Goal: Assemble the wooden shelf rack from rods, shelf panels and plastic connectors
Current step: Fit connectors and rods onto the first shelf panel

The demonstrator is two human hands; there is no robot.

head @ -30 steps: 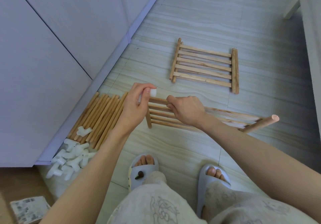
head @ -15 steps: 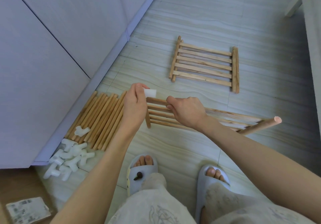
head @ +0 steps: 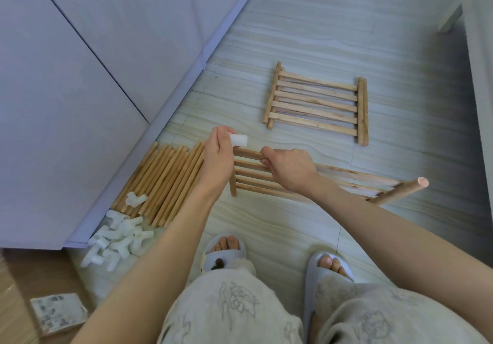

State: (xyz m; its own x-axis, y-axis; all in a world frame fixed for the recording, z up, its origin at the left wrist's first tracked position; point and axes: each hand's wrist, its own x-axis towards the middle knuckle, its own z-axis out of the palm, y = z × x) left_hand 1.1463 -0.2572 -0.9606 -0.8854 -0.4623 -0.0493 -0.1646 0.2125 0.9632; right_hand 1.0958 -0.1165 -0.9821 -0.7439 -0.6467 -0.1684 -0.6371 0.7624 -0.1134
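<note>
My right hand (head: 289, 169) grips a slat of a wooden shelf panel (head: 354, 179) held above the floor, its far end rod sticking out to the right. My left hand (head: 217, 157) pinches a white plastic connector (head: 238, 140) at the top of the panel's left end rod (head: 232, 185). Whether the connector sits on the rod end is hidden by my fingers. Another shelf panel (head: 318, 103) lies flat on the floor farther away. A bundle of loose wooden rods (head: 165, 183) lies on the floor at the left, with a pile of white connectors (head: 117, 239) below it.
A pale cabinet (head: 80, 77) runs along the left. My two feet in grey slippers (head: 222, 253) stand just below the held panel. A small printed packet (head: 57, 314) lies at the lower left. A white furniture edge (head: 480, 103) borders the right.
My left hand has turned the connector and shifted it slightly right over the panel's left rod end. The right hand keeps its grip on the panel.
</note>
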